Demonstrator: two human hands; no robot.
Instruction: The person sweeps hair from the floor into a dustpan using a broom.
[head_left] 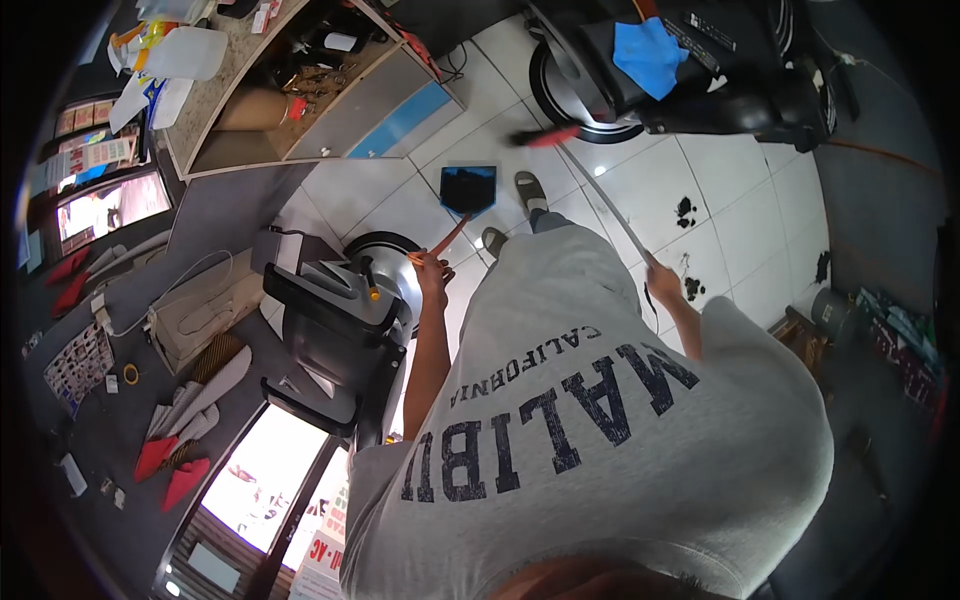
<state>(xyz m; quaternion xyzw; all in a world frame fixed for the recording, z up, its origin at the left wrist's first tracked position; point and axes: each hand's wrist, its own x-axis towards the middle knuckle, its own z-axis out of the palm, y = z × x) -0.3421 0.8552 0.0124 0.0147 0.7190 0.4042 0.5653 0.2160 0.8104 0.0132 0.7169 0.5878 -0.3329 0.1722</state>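
My left hand [432, 278] is closed round the orange handle of a dustpan [493, 190]. The pan lies on the tiled floor ahead of my feet, with dark stuff like hair inside it. My right hand [662, 283] grips the grey stick of a broom [610, 203]. Its red head with dark bristles, a little blurred, is beyond the dustpan and to its right, near a chair base. Clumps of dark hair [685, 211] lie on the tiles to the right, with another clump [692, 288] closer to my right hand.
A black barber chair [340, 310] stands close on my left. Another black chair [700, 100], with a blue cloth [648, 56] on it, is ahead to the right. A cabinet [350, 125] with open shelves is ahead to the left. More dark hair [823, 267] lies by the right wall.
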